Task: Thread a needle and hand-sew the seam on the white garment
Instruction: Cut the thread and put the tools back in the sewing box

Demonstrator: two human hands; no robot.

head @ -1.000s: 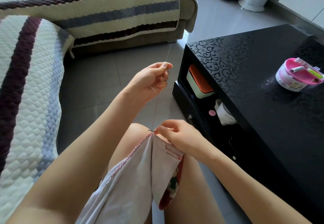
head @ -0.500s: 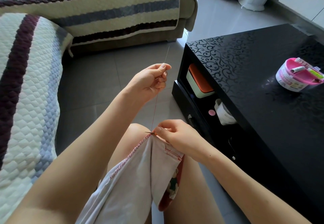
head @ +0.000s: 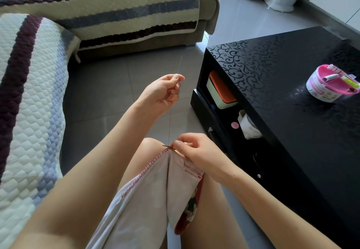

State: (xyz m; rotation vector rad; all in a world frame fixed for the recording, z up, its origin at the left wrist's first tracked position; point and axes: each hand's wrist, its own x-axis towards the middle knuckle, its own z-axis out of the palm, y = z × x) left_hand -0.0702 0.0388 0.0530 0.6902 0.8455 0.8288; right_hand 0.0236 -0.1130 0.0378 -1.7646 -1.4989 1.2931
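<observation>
Head view: a sofa under a quilted cover striped in cream, blue and dark purple fills the left side and the top. A glossy black surface with a scroll pattern takes up the right side. Grey floor tiles lie between them.

The white garment lies draped over the person's bare thighs, its upper fold lifted just above the knee. A pink-red stitched seam runs along its left edge up to that fold.

The left hand is raised over the floor, well above the garment, thumb and forefinger pressed together on the needle and the other fingers curled. The right hand pinches the garment's top fold at the end of the seam, fingertips closed on the cloth.

A white tub with a pink lid holding small sewing items stands on the surface, well away from its left edge. On the shelf under that edge sits a pale box with an orange lid.

A red thread runs taut and nearly upright from the left hand down to the pinched fold. The thin needle sticks up out of the left hand's fingertips, tilted slightly right.
</observation>
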